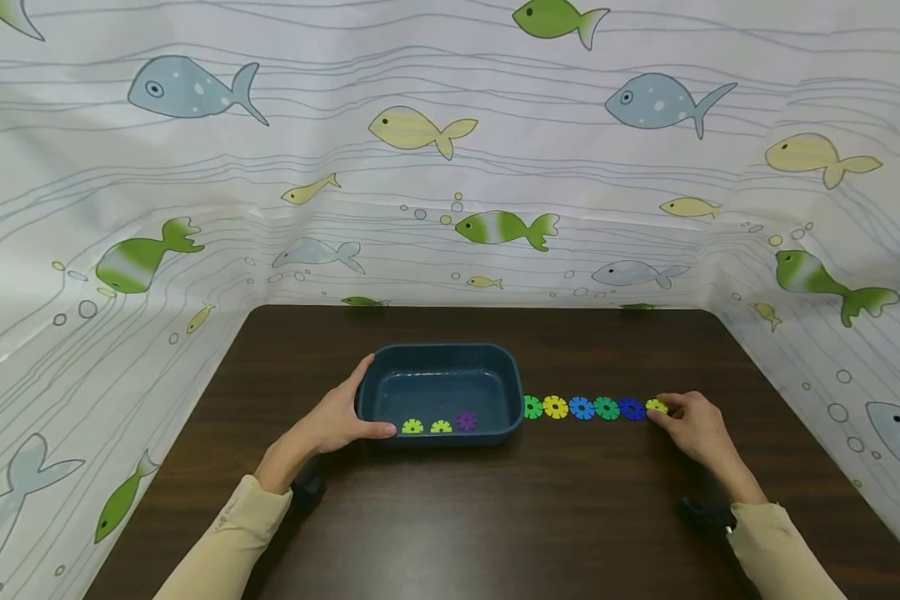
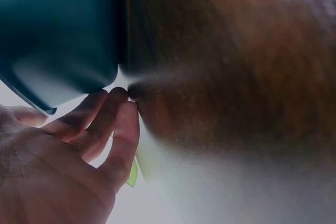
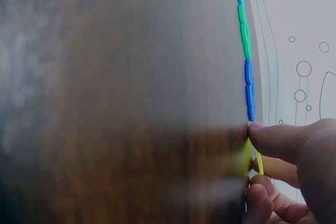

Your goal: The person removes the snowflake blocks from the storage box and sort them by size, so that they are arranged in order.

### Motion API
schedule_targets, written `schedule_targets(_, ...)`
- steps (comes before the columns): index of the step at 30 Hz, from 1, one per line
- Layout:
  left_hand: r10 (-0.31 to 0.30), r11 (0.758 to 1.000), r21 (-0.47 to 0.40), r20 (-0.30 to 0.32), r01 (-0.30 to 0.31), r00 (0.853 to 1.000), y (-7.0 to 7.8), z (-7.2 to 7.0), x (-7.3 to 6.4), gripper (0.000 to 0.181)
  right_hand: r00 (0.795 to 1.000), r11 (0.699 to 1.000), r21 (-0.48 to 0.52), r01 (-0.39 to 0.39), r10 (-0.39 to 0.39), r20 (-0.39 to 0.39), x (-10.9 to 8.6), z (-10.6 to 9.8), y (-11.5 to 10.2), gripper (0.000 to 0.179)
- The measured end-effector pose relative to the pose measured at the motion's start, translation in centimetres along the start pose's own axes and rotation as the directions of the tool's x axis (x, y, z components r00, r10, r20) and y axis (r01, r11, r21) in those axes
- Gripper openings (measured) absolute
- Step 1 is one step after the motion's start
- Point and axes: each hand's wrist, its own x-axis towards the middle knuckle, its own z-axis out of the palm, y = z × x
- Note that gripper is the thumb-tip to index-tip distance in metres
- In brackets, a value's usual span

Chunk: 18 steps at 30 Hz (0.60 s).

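A dark blue plastic basin (image 1: 441,353) stands on the table, with two yellow-green notched discs (image 1: 412,426) and a purple one (image 1: 467,422) showing along its near side. My left hand (image 1: 342,417) holds the basin's left end, thumb at the near corner. Fingertips (image 2: 126,121) touch the basin wall (image 2: 58,30) in the left wrist view. To the right, my right hand (image 1: 696,423) pinches a yellow-green notched disc (image 1: 656,406) between thumb and fingers, at the right end of a row of discs. Its thumb (image 3: 278,139) partly hides that disc in the right wrist view.
The row runs right from the basin: green (image 1: 532,407), yellow (image 1: 556,407), light blue (image 1: 581,407), green (image 1: 607,407) and dark blue (image 1: 632,408) discs. A fish-patterned sheet (image 1: 435,183) rises behind and beside the dark brown table (image 1: 450,517).
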Motion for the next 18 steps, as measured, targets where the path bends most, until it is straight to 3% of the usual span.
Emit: schedule_targets(18,0.0,1.0,-0.008,0.0,0.0,1.0,-0.25,0.01,0.07,0.136,1.0,1.0,-0.013,-0.021,0.021,0.019,-0.05,-0.08,-0.2,0.045)
